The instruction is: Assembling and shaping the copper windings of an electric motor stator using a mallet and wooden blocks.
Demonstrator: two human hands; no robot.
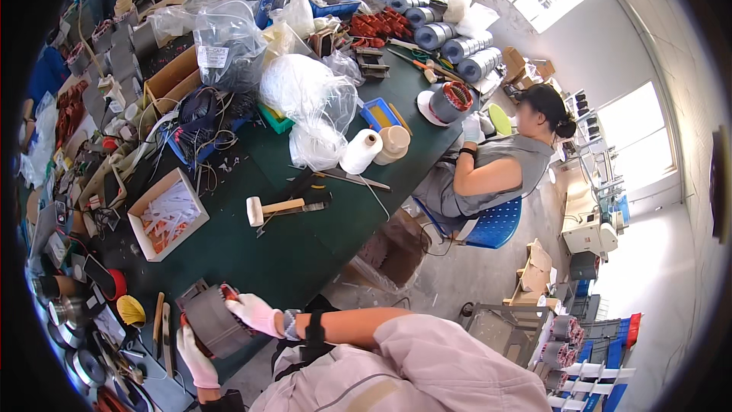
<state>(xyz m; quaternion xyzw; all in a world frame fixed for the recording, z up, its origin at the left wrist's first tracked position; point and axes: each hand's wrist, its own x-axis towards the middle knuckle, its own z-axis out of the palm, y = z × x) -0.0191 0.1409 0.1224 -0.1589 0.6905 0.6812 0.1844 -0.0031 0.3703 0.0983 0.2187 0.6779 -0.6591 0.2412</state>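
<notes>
A grey motor stator (pixel 215 323) with red winding ends sits at the near edge of the green bench, between my two gloved hands. My left hand (pixel 197 358) is pressed along its left side, fingers against the metal body. From the right, my right hand (pixel 255 314) grips its red end. Whether the stator rests on the bench or is lifted, I cannot tell. Just left of it lie wooden-handled tools (pixel 158 324). Beyond it stands an open carton (pixel 169 214) of white paper strips. A white-headed mallet (pixel 274 208) lies farther in on the bench.
A thread cone (pixel 361 152) and plastic bags (pixel 305 99) are on the bench (pixel 305 248). Wire bundles and parts crowd its left side. Another person (pixel 496 152) sits at the far right beside a second stator (pixel 451 101). A lined bin (pixel 393 255) stands below the bench edge.
</notes>
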